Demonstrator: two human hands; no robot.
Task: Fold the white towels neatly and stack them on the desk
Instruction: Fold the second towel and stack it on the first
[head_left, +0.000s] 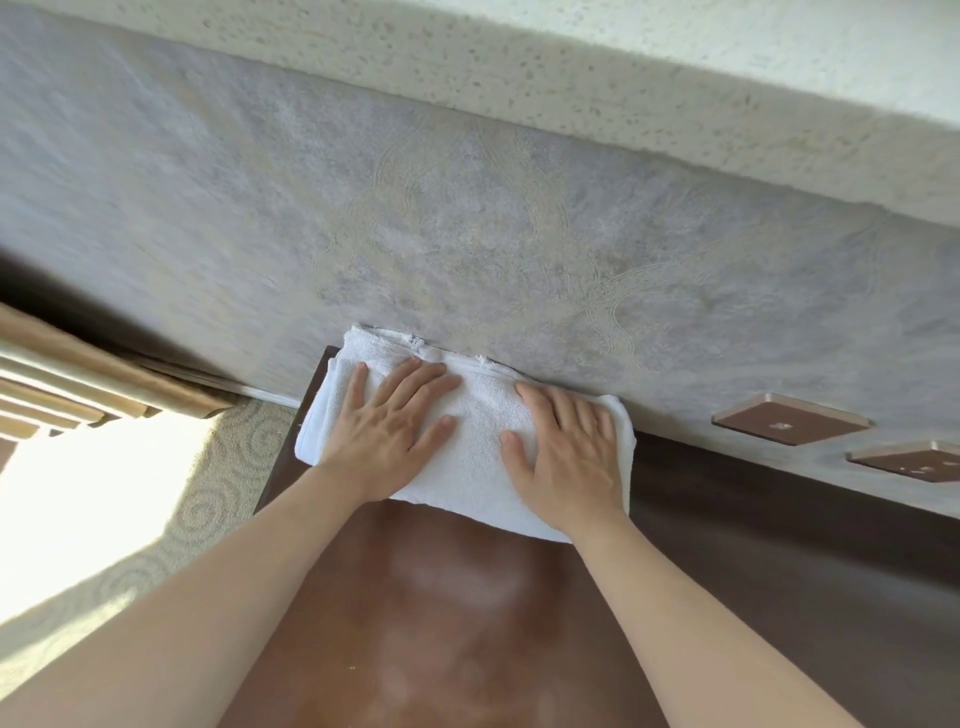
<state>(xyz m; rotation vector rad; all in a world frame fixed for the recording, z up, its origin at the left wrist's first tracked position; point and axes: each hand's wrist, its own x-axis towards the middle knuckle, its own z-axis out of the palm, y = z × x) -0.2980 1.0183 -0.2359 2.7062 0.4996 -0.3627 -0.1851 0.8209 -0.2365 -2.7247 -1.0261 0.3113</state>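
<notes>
**Both palms flat on a folded towel at the desk's far corner**

Head view: A folded white towel (470, 457) lies on the dark brown desk (447, 613), at the desk's far left corner, with its far edge touching the wall (467, 249). A frayed hem shows along that far edge, just beyond the fingertips. The left hand (387, 434) lies flat on the towel's left half, fingers straight and spread, thumb out toward the middle. The right hand (569, 454) lies flat on the right half in the same manner, fingers straight and pointing toward the wall, thumb toward the left hand. Neither hand curls round the cloth; both press on it from above, with a strip of bare towel between the two thumbs. Both forearms are bare and reach in from the near edge of the view.

Nearer than the hands, the desk top is glossy and gives a pale reflection. Right of the right hand, the desk runs on along the wall in darker shade. The wall beyond the hands has grey textured paper with a faint swirling pattern, and a pale speckled band (623, 67) above it. To the right of the right hand, on the wall, sit two brown square plates (789, 418). Left of the left hand, below the desk edge, lies a carpet (228, 467) with a spiral pattern, partly in bright sunlight, and beyond it tan curtain folds (78, 379).
</notes>
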